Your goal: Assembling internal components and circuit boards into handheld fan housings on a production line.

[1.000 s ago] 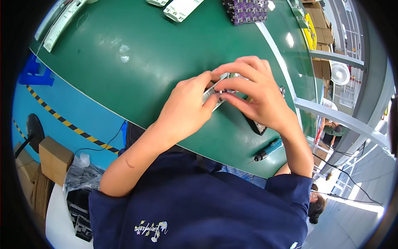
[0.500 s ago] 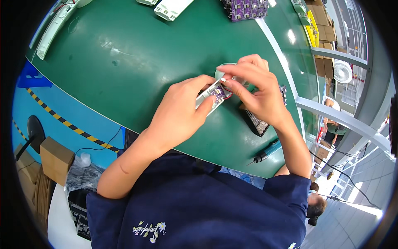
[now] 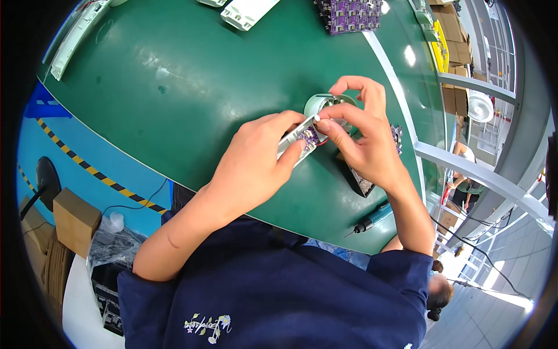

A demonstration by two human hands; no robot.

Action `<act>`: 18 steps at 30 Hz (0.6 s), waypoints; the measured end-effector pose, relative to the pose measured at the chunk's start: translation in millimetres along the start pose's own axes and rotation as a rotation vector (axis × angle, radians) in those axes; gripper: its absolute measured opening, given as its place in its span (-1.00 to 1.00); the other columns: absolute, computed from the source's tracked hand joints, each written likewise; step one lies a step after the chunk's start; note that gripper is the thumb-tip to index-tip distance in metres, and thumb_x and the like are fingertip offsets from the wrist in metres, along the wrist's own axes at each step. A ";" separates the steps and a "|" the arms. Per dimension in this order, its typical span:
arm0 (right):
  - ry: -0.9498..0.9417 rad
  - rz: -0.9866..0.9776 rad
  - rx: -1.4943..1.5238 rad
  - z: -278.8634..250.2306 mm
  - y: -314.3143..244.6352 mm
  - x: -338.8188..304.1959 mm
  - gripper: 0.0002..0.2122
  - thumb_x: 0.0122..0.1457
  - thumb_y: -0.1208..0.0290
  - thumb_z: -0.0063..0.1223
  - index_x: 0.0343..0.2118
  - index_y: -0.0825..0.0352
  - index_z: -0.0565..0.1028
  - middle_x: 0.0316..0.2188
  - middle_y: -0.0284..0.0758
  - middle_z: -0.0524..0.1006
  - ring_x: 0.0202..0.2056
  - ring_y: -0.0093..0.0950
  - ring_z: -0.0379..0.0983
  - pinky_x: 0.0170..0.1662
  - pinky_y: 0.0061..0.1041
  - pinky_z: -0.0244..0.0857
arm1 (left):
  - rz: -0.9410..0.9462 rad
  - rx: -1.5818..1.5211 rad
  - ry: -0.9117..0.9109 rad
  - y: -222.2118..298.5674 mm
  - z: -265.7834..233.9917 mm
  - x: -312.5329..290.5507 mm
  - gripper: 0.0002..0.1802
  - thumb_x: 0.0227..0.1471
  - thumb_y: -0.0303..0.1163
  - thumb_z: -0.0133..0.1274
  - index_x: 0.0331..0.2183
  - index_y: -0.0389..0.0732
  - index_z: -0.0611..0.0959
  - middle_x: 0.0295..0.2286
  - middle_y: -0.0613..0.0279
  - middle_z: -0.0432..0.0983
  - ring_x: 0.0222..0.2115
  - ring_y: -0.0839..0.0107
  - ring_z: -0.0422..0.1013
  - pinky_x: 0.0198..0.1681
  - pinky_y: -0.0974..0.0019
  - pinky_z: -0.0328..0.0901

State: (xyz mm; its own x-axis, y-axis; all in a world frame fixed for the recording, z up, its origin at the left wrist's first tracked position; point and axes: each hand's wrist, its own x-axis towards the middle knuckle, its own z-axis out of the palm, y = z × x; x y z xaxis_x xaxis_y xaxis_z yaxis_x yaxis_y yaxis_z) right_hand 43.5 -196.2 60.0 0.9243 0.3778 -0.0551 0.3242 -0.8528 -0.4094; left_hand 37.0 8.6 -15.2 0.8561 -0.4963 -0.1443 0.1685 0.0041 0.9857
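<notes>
My left hand (image 3: pixel 247 160) is closed round the slim handle of a pale green plastic housing (image 3: pixel 317 104), its thumb lying along the near side. A small purple circuit board (image 3: pixel 309 137) sits in the handle, with a bit of red wire beside it. The housing's round, ring-shaped head is partly hidden behind my right hand (image 3: pixel 372 142). Between my right thumb and index finger is a tiny white piece (image 3: pixel 317 118), pinched at the joint of handle and head; its exact kind is too small to tell. My other right fingers arch over the ring.
Right of my hands lies a black box of small metal parts (image 3: pixel 361 181), partly covered by my forearm, with a teal electric screwdriver (image 3: pixel 375 217) nearer me. Purple circuit board panels (image 3: pixel 351 14) and pale housings (image 3: pixel 247 13) lie at the far side of the green table (image 3: pixel 192 87).
My right fingers have lifted and spread off the housing's round head, exposing more of the ring. The right thumb and index finger now pinch the white piece. My left hand keeps its hold.
</notes>
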 end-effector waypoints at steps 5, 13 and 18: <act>-0.039 -0.012 -0.027 -5.4 -3.3 4.0 -0.89 0.11 0.42 0.35 -0.31 0.23 0.66 0.05 -0.22 0.39 0.15 -0.22 0.20 0.26 -0.20 0.04 | 0.056 0.026 0.018 -1.4 -0.2 -0.9 -0.71 0.13 -0.48 0.12 -0.10 -0.39 0.59 -0.31 -0.15 0.62 -0.30 -0.14 0.55 -0.21 0.01 0.40; -0.085 -0.071 -0.088 -10.3 -5.4 9.0 -0.91 -0.02 0.42 0.33 -0.41 0.19 0.67 0.12 -0.21 0.39 0.21 -0.17 0.17 0.29 -0.14 -0.03 | 0.031 -0.052 0.033 8.2 -2.6 -4.3 -0.81 0.19 -0.44 0.14 -0.16 -0.24 0.56 -0.11 -0.01 0.52 -0.20 0.02 0.53 -0.16 0.09 0.41; -0.102 -0.082 0.001 -6.8 -5.4 8.6 -0.91 -0.02 0.42 0.32 -0.42 0.17 0.66 0.12 -0.24 0.39 0.21 -0.15 0.16 0.28 -0.14 -0.02 | 0.088 -0.069 0.077 -1.0 0.9 -3.0 -0.84 0.21 -0.47 0.12 -0.16 -0.25 0.55 -0.11 0.01 0.50 -0.24 0.10 0.54 -0.15 0.17 0.44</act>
State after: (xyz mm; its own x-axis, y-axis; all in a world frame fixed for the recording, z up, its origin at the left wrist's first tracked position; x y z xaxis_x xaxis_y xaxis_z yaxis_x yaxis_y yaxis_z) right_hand 51.1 -190.8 67.9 0.8691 0.4814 -0.1138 0.3978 -0.8169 -0.4175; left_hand 33.8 9.3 -15.7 0.9038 -0.4229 -0.0664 0.1217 0.1053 0.9870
